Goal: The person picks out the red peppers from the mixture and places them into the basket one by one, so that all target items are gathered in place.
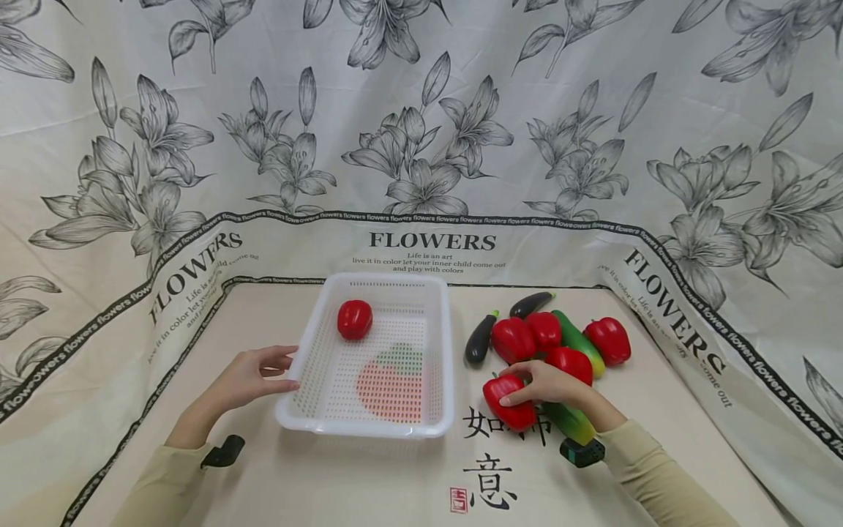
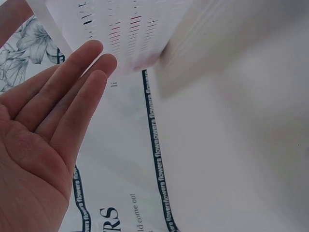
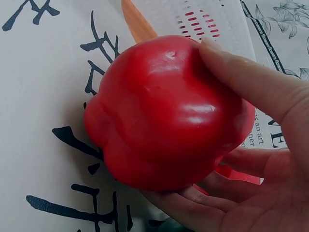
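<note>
My right hand [image 1: 543,384] holds a red bell pepper [image 1: 506,410], with the thumb on one side and fingers round the other; it fills the right wrist view [image 3: 169,116]. To its left stands a white perforated basket [image 1: 365,428] with a red bell pepper [image 1: 354,320] inside. My left hand [image 1: 246,377] is at the basket's left rim, its fingers fairly straight in the left wrist view [image 2: 53,111]. The fingertips are by the basket wall, and nothing is gripped there. Whether all of them touch it cannot be told.
Beyond my right hand lie more red bell peppers [image 1: 607,341], two eggplants [image 1: 481,339] and a green cucumber-like vegetable [image 1: 577,341]. Another green one [image 1: 569,423] is partly under my right wrist. Flower-printed cloth [image 1: 421,249] walls the back and sides of the table.
</note>
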Demonstrator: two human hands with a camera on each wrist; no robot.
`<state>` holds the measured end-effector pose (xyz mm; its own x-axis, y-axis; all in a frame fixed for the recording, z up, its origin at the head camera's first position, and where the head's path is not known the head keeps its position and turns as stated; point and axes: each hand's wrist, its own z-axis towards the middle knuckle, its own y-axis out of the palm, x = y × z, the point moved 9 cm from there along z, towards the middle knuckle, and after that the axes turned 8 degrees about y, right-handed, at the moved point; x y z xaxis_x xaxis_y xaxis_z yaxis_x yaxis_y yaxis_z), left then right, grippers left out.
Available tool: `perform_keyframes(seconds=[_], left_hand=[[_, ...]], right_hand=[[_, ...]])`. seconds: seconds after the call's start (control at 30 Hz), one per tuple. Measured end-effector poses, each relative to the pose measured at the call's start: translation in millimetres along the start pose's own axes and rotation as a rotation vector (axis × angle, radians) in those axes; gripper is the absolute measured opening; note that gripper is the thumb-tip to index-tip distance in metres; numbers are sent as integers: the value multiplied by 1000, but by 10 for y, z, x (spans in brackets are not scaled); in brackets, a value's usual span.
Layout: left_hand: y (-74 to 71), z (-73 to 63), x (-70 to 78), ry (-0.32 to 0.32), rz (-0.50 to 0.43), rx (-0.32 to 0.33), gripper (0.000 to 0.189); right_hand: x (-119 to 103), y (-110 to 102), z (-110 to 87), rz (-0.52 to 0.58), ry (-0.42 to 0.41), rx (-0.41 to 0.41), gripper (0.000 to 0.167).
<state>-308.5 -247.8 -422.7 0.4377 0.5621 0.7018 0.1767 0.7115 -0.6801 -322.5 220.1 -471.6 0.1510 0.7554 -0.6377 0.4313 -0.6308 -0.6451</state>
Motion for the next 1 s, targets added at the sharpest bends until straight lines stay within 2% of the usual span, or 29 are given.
perform_keyframes(seconds=[0.23, 0.5, 0.73, 1.0], left_hand=[[1, 5, 15, 10, -2, -2, 69], [-11, 3, 16, 7, 1, -5, 69], [-17, 3, 30, 11, -3, -9, 69], [-9, 3, 39, 12, -1, -9, 68]], right_hand=[[-17, -56, -15, 10, 3, 24, 68], [-58, -179, -48, 27, 10, 44, 77], [-71, -296, -9, 3, 24, 63, 83], [-96, -392, 44, 51, 25, 50, 86]])
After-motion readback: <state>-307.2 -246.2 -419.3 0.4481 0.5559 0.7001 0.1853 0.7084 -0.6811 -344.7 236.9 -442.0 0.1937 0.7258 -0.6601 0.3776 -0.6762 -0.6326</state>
